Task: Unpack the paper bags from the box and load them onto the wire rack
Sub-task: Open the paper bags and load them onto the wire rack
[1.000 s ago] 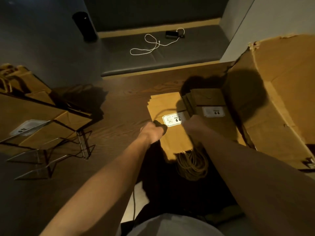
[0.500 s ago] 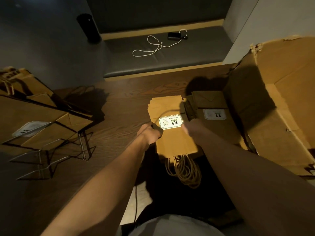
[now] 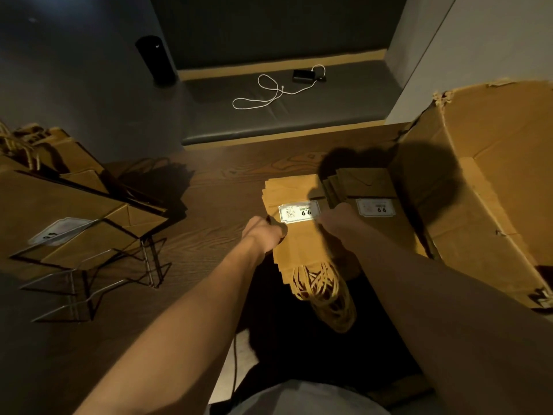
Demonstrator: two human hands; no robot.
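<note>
Left hand (image 3: 264, 235), right hand (image 3: 338, 218) grip bag stack (image 3: 299, 244) between them.

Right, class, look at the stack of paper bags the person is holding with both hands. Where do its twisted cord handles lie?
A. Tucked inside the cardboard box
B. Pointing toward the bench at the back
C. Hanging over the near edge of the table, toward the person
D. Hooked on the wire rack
C: the cord handles spill off the near end of the stack of paper bags, past the table edge, between the left hand and right hand.
</note>
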